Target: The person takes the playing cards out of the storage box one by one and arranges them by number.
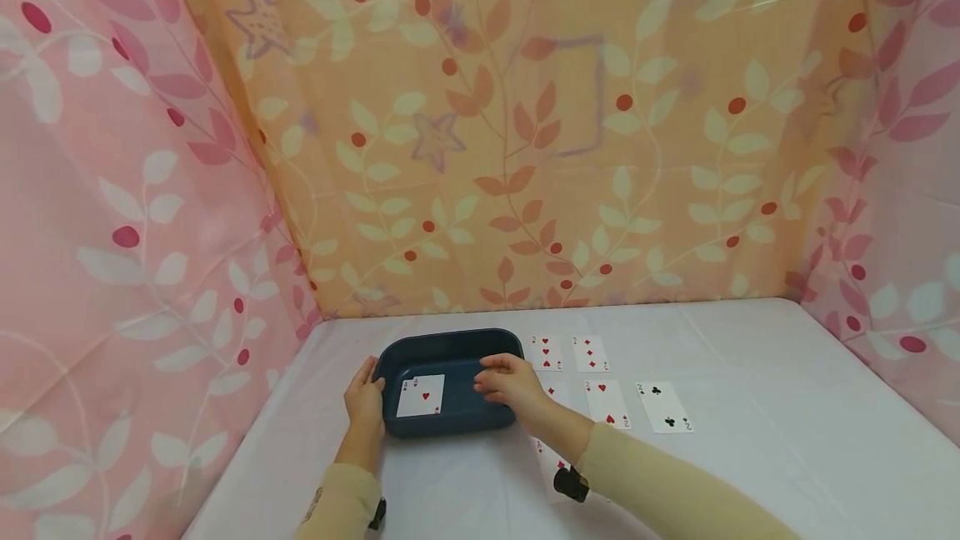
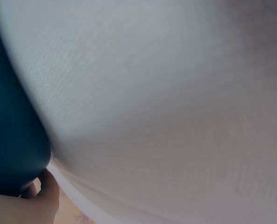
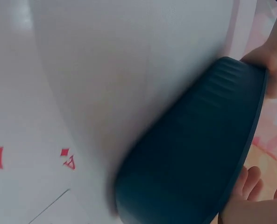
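A dark blue tray (image 1: pixel 450 346) with a raised rim stands on the table, toward the left. My left hand (image 1: pixel 365 397) grips its left end, thumb at the rim; the left wrist view shows finger and thumb at the tray's edge. Inside the tray lies an ace of hearts (image 1: pixel 426 396), overlapping another ace (image 1: pixel 402 402) with a black suit mark. Over the tray's right part is my right hand (image 1: pixel 517 386), fingers loosely bent, with nothing visible in them. From the side, in the right wrist view, its fingers appear beyond the tray wall (image 3: pixel 185 154).
Right of the tray lie face-up cards: a three of hearts (image 1: pixel 546 353), a three of diamonds (image 1: pixel 592 353), a two of hearts (image 1: pixel 608 404) and a two of clubs (image 1: pixel 665 407). My right forearm partly covers an ace of diamonds (image 1: pixel 551 477). Patterned curtains (image 1: pixel 480 232) surround the white table (image 1: pixel 750 373).
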The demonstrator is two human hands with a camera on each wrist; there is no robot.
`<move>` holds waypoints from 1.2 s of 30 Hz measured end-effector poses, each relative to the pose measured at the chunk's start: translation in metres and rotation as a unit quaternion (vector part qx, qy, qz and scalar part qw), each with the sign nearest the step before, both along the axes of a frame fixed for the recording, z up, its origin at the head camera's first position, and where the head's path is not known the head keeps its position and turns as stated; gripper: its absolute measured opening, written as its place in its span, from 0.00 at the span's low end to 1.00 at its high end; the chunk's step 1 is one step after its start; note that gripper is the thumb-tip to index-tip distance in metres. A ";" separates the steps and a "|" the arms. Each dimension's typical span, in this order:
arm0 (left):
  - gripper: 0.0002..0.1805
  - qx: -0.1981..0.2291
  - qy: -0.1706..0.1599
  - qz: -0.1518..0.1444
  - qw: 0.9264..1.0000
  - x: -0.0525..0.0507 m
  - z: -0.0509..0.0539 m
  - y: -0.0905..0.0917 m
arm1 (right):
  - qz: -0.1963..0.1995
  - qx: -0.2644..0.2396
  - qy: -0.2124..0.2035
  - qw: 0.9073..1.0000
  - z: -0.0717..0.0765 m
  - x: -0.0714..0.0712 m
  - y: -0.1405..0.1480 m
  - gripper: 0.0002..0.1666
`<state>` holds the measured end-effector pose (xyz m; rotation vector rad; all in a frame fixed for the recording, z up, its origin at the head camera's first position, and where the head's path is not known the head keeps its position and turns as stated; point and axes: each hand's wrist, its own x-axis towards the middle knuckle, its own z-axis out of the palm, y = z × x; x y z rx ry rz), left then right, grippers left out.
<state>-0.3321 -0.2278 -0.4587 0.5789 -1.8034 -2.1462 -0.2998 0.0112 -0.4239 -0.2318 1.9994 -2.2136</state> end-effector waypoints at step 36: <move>0.29 0.004 0.032 -0.003 0.999 0.003 0.001 0.000 | 0.124 0.416 0.080 0.898 -0.037 -0.060 -0.075 0.50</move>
